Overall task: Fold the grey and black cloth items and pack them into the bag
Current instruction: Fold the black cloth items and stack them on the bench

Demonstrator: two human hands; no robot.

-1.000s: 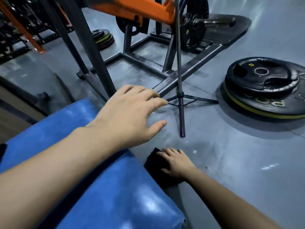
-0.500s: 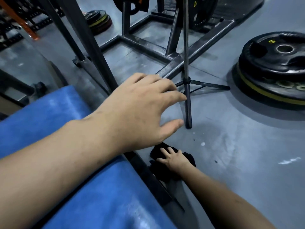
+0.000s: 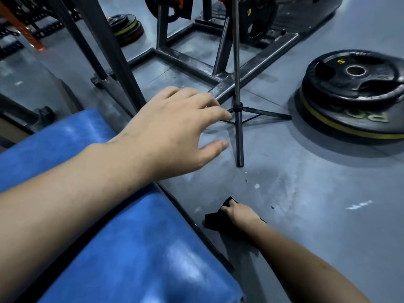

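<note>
Right hand (image 3: 237, 212) has gone from flat on the small crumpled black cloth (image 3: 215, 219) to fingers clenched on it, on the grey floor (image 3: 306, 204) beside the blue padded counter (image 3: 131, 248). Pickup looks underway. Left hand (image 3: 175, 132) hovers released. No bag in view.

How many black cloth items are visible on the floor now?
1. A black cloth lies on the grey floor beside the blue bench, gripped by the right hand. Others may be out of view.
</note>
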